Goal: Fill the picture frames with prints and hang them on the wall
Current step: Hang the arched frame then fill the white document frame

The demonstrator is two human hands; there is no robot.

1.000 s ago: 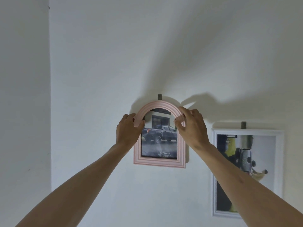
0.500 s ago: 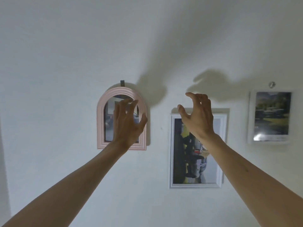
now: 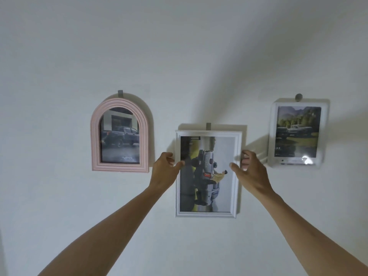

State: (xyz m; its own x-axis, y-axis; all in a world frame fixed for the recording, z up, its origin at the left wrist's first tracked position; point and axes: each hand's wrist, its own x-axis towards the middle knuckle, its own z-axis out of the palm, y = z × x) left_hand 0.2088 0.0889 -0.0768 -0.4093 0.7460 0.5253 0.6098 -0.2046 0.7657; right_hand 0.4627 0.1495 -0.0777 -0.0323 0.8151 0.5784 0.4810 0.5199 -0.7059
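Hands: L hand [image 3: 164, 170] pinches white frame [image 3: 207, 134] left edge; R hand [image 3: 250, 172] curled loosely at right edge

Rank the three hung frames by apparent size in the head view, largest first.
1. white rectangular frame
2. pink arched frame
3. small white frame
The last two look close; the wide-angle lens makes that order unsure.

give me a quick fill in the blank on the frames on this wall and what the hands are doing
1. The number of frames hanging on the wall is ____.
2. The arched frame is coloured ____.
3. The left hand and right hand are at the sides of the ____ of the three frames, the white frame.
4. The print in the white frame shows a truck turned ____.

Missing words: three; pink; middle; sideways
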